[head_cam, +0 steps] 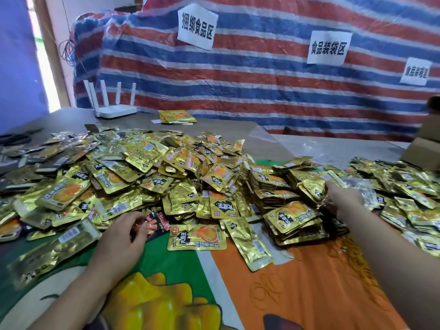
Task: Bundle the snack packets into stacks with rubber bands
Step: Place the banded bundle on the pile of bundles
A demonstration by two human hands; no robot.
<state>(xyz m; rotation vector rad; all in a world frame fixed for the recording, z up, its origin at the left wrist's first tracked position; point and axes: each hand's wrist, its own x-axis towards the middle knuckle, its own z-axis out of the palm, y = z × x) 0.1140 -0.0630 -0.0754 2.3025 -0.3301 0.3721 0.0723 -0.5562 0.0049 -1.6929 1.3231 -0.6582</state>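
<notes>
This looks like a makeshift food-packing workroom: a striped tarpaulin [262,79] backdrop carries paper signs [197,26] naming work zones, and gold snack packets [147,163] lie heaped across a tabletop [297,144] beside cardboard boxes [423,148].

Right hand [342,198] grips packet stack [312,186]; left hand [121,234] rests beside loose packet heap [142,167]
</notes>
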